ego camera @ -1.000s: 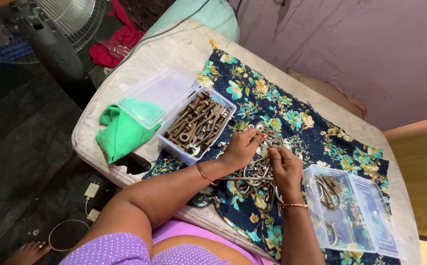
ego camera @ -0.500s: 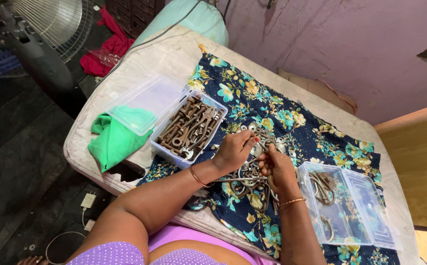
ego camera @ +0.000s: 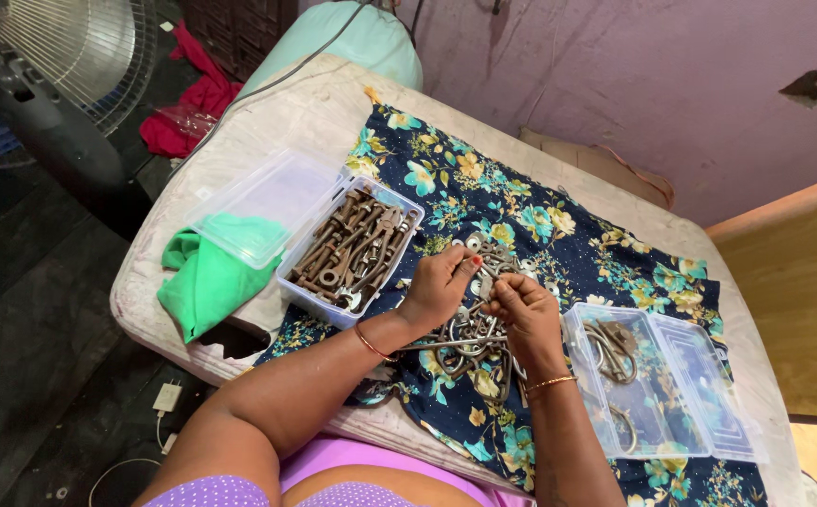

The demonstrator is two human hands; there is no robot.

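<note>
My left hand (ego camera: 439,284) and my right hand (ego camera: 521,313) meet over a pile of metal rings and bolts (ego camera: 472,333) on a dark blue flowered cloth (ego camera: 559,235). Both hands pinch a small metal piece (ego camera: 484,282) between their fingertips, just above the pile. A clear plastic box (ego camera: 352,252) full of rusty brown bolts stands to the left of my left hand. To the right of my right hand is another clear box (ego camera: 629,385) holding a few metal rings, its lid (ego camera: 709,394) lying open beside it.
The cloth covers a pale mattress (ego camera: 277,122). A clear lid (ego camera: 263,208) rests on a green cloth (ego camera: 204,282) at the left. A dark phone (ego camera: 235,340) lies at the mattress edge. A standing fan (ego camera: 52,66), a pale green pillow (ego camera: 362,42), a purple wall and a wooden board (ego camera: 803,300) surround it.
Both hands stayed over the pile and kept working a small piece between the fingers; the view has shifted slightly.
</note>
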